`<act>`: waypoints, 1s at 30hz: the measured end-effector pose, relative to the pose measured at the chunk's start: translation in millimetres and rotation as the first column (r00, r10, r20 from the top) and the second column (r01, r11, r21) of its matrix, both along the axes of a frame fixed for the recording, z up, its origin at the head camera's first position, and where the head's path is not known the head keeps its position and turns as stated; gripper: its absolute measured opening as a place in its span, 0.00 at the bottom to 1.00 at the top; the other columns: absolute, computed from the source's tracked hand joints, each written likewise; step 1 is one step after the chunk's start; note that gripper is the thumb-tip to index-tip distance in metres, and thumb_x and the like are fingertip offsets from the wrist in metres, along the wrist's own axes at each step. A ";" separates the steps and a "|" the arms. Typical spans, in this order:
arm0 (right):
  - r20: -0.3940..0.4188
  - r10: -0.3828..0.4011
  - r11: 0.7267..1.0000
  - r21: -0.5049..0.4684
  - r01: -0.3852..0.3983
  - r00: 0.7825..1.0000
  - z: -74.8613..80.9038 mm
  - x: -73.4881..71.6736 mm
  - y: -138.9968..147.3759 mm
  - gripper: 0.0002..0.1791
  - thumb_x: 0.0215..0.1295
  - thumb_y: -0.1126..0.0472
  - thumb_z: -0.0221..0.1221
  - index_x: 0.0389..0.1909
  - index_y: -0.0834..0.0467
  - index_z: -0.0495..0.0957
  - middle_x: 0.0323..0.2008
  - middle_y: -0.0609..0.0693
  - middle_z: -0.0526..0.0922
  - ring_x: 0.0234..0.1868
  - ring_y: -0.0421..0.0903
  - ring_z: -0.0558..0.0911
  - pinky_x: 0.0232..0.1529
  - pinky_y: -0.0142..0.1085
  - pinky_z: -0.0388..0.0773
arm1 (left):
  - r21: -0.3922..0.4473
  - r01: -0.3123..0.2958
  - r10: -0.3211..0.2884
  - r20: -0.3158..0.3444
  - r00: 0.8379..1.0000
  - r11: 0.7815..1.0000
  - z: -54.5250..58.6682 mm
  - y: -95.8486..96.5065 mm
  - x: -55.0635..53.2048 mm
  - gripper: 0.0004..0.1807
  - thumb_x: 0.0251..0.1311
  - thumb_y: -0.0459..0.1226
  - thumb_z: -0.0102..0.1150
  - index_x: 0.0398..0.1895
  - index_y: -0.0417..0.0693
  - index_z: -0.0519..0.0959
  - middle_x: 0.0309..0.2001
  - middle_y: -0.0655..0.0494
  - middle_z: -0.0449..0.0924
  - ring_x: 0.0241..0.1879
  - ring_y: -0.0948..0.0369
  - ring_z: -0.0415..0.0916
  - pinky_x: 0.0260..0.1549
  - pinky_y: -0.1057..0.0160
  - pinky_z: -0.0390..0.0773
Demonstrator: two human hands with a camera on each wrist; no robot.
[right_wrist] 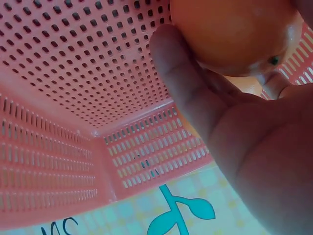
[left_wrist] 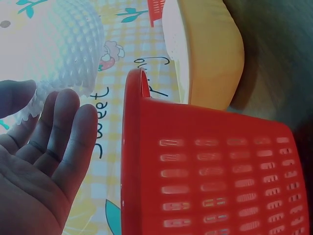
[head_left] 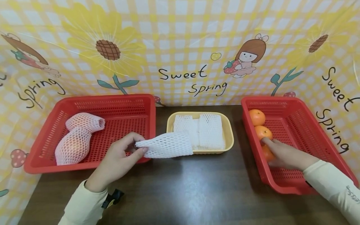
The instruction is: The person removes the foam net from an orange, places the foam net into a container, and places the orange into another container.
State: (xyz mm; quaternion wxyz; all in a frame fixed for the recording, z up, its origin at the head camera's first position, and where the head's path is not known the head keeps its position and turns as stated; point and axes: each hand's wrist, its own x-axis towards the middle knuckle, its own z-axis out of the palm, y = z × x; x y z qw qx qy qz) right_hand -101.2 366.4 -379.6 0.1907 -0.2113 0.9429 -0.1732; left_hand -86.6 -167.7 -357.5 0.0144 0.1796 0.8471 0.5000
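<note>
My left hand (head_left: 116, 161) pinches one end of a white foam net sleeve (head_left: 168, 145) between thumb and fingers. The sleeve stretches out to the right, its far end over the front of a yellow tray (head_left: 230, 137). In the left wrist view the foam net (left_wrist: 73, 44) hangs from the fingertips. Inside the right red basket (head_left: 298, 137), my right hand (head_left: 287, 154) grips the nearest orange (head_left: 267, 153). The right wrist view shows fingers curled round this orange (right_wrist: 234, 34). Two more oranges, a middle one (head_left: 263, 132) and a back one (head_left: 257, 117), line the basket's left wall.
More flat foam nets (head_left: 211, 131) lie in the yellow tray. A left red basket (head_left: 126, 125) holds two net-wrapped fruits, one in front (head_left: 73, 147) and one behind (head_left: 82, 122). Dark wooden table (head_left: 180, 187) lies below; a patterned cloth (head_left: 180, 40) rises behind.
</note>
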 end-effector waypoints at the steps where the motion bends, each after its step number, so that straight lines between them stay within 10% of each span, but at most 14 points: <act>1: 0.005 0.000 1.000 0.007 0.000 1.000 -0.4 -0.4 0.5 0.40 0.52 0.49 0.77 0.57 0.52 0.61 0.40 0.49 0.76 0.39 0.46 0.77 0.37 0.42 0.80 | 0.000 0.000 0.000 0.003 1.000 1.000 0.6 0.5 0.3 0.10 0.65 0.33 0.67 0.46 0.49 0.78 0.44 0.54 0.82 0.36 0.57 0.79 0.30 0.62 0.82; 17: 0.187 -0.180 0.983 0.055 0.173 0.966 25.9 -2.4 8.2 0.48 0.46 0.42 0.77 0.64 0.54 0.64 0.52 0.56 0.77 0.48 0.52 0.77 0.43 0.50 0.80 | -0.007 0.006 -0.006 0.003 1.000 1.000 3.5 5.1 0.4 0.09 0.65 0.32 0.66 0.46 0.48 0.77 0.42 0.53 0.82 0.36 0.57 0.78 0.29 0.62 0.81; 25: -0.041 -0.236 0.966 0.096 0.239 0.971 62.6 9.8 -4.7 0.36 0.56 0.43 0.73 0.59 0.57 0.71 0.52 0.59 0.79 0.47 0.54 0.79 0.42 0.55 0.80 | -0.006 0.008 -0.008 -0.010 1.000 1.000 3.3 6.0 0.2 0.10 0.65 0.32 0.66 0.45 0.51 0.77 0.41 0.55 0.81 0.35 0.57 0.79 0.29 0.60 0.82; 30: -0.243 -0.238 0.967 -0.146 0.207 0.941 74.6 40.5 -56.4 0.19 0.63 0.51 0.70 0.51 0.52 0.78 0.44 0.46 0.83 0.42 0.47 0.83 0.39 0.46 0.82 | 0.051 0.025 -0.022 -0.051 0.998 0.998 3.3 11.4 3.0 0.10 0.64 0.30 0.66 0.45 0.49 0.77 0.41 0.54 0.81 0.34 0.57 0.79 0.29 0.61 0.82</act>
